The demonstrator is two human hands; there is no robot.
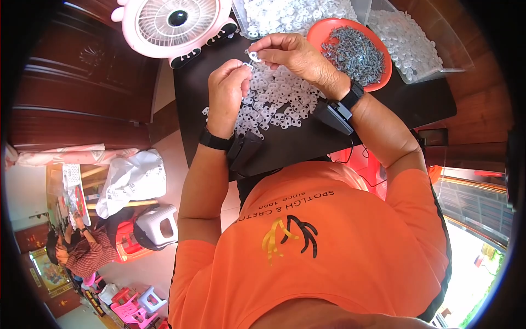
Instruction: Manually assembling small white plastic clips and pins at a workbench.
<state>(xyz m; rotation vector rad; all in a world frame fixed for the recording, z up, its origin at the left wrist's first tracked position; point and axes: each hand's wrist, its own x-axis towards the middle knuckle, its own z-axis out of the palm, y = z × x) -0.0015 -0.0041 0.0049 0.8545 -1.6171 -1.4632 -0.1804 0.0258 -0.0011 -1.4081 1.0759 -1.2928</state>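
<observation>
My left hand [225, 90] is closed in a pinch above the table, its fingertips on a small item, partly covered, that looks like another white piece. Close beside it, my right hand [296, 57] pinches a small flat white plastic tab with a hole [253, 56] between thumb and forefinger. The fingertips of both hands nearly meet. Beneath them a loose pile of similar white plastic tabs [282, 101] spreads over the dark table [298, 147]. To the right of my right hand, an orange-red plate [384, 78] holds a heap of small grey screw-like metal parts [353, 54].
A pink fan [178, 19] stands at the table's far left. Behind the pile, a clear bin [298, 13] holds white pieces, and another clear bin [405, 44] stands far right. Stools [158, 226] and a person [87, 252] are off to the left.
</observation>
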